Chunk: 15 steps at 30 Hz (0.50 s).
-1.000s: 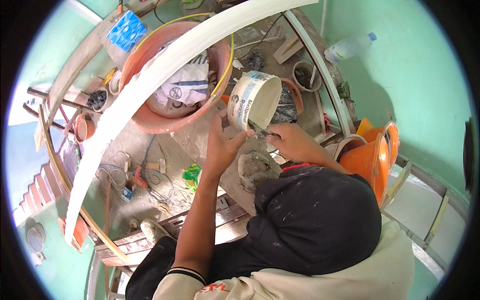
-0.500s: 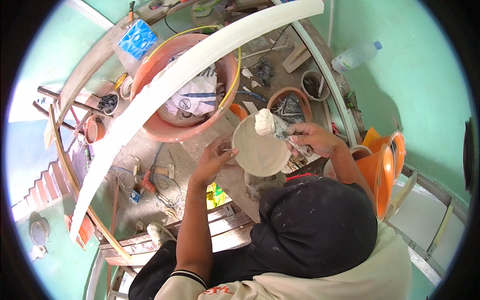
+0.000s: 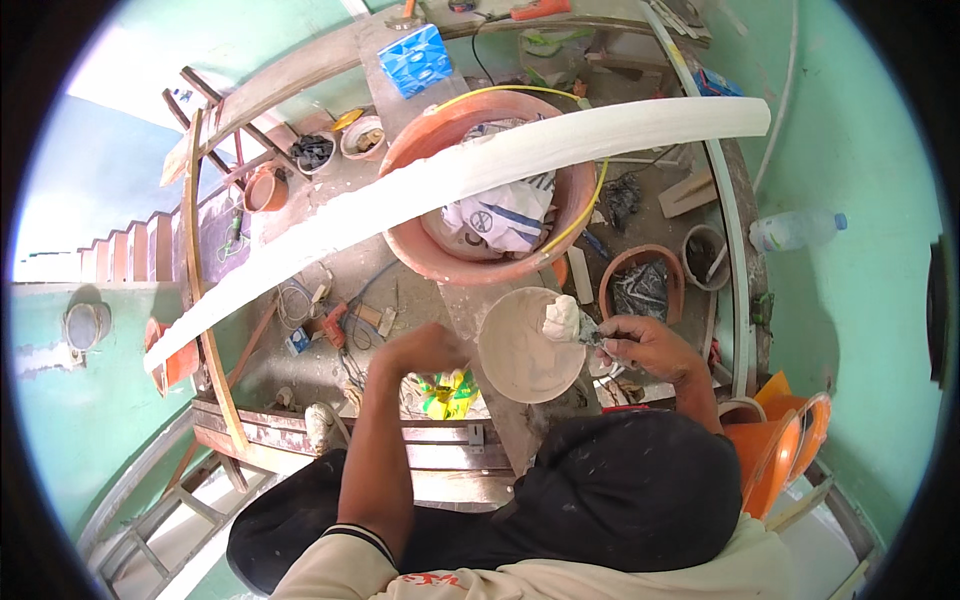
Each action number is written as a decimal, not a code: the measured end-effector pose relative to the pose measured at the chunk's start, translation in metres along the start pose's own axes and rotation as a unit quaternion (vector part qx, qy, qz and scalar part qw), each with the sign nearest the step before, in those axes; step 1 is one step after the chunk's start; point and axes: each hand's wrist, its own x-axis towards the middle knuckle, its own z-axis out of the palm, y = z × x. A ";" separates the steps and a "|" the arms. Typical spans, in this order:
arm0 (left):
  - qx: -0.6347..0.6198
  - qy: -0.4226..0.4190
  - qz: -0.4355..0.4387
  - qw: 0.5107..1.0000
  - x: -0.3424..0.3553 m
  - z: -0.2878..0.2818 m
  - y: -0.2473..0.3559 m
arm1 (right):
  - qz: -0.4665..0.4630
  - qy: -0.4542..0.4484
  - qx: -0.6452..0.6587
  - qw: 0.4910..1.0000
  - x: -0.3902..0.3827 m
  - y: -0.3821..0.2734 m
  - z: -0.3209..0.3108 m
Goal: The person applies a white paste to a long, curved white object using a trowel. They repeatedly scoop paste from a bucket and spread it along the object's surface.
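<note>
My right hand (image 3: 648, 345) is closed around the handle of a plaster-smeared tool (image 3: 590, 331). A lump of white paste (image 3: 562, 318) sits on the tool's end, over the right side of a round bowl (image 3: 520, 365) coated inside with pale paste. The tool's exact kind is hidden under paste and fingers. The bowl appears to rest on a grey plank (image 3: 480, 300). Just left of its rim is my left hand (image 3: 425, 350), its fingers blurred and partly turned away. It looks apart from the bowl.
A long white strip (image 3: 440, 180) crosses above a large orange tub (image 3: 400, 235) holding a printed sack. Right of it stand a smaller tub (image 3: 608, 285) and a grey bucket (image 3: 703, 255). A red power tool (image 3: 335, 325) and cables lie left. Orange buckets (image 3: 765, 450) stand right.
My left hand has come away from the bowl's rim and moved left of it. The bowl has gone lower, and my right hand still holds the tool over it. The whole view has shifted.
</note>
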 end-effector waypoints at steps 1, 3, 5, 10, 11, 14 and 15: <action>-0.026 -0.012 0.037 0.999 -0.018 -0.004 0.000 | -0.001 -0.002 -0.003 1.000 0.002 0.007 -0.007; -0.187 -0.019 0.139 0.972 -0.068 -0.023 0.021 | -0.028 -0.002 0.006 1.000 0.002 0.008 -0.012; -0.361 0.032 0.230 0.903 -0.082 -0.024 0.028 | -0.041 -0.006 0.012 0.999 0.006 0.012 -0.012; -0.722 0.189 0.310 0.589 -0.036 -0.012 0.078 | -0.043 0.004 0.021 0.999 0.006 0.007 -0.019; -0.737 0.203 0.317 0.561 -0.027 -0.011 0.087 | -0.048 0.011 0.026 0.998 0.005 0.008 -0.022; -0.788 0.243 0.312 0.472 -0.007 -0.014 0.105 | -0.077 0.030 0.036 0.996 0.000 0.010 -0.030; -0.809 0.256 0.294 0.440 -0.003 -0.019 0.109 | -0.096 0.035 0.037 0.994 -0.002 0.009 -0.032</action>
